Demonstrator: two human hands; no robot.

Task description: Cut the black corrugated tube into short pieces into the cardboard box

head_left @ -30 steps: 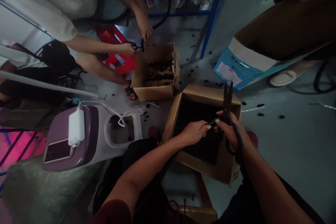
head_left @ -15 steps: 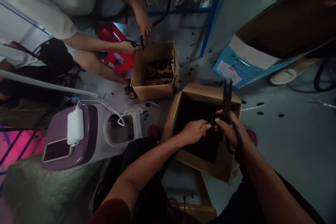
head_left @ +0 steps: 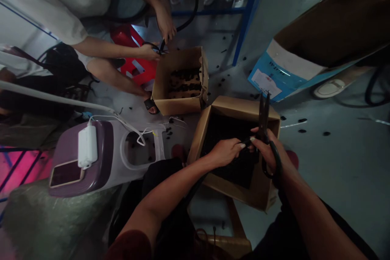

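Observation:
Above a cardboard box (head_left: 198, 138) that holds a dark mass of black pieces (head_left: 224, 128), my two hands meet. My left hand (head_left: 226, 152) is closed, pinching one end of a small black piece (head_left: 247, 142). The thumb and fingertips of my right hand (head_left: 268, 150) touch the piece's other end. That same hand grips a pair of black-handled scissors (head_left: 264, 115), blades pointing up and away from me, slightly apart at the tips. What exactly the small piece is, I cannot make out in the dim light.
Beyond stands a second cardboard box (head_left: 179, 106), where a co-worker's hands (head_left: 152, 50) hold scissors at a black tube (head_left: 196, 4). To the right is a blue carton (head_left: 278, 75). At left, a purple-topped stool (head_left: 103, 142) carries a phone (head_left: 67, 174) and a white adapter (head_left: 87, 146). Black bits dot the floor.
My hands and scissors stay almost still. Across from me, the co-worker's scissors and hand have shifted slightly around the black tube, and the tube end hanging over the far box is gone.

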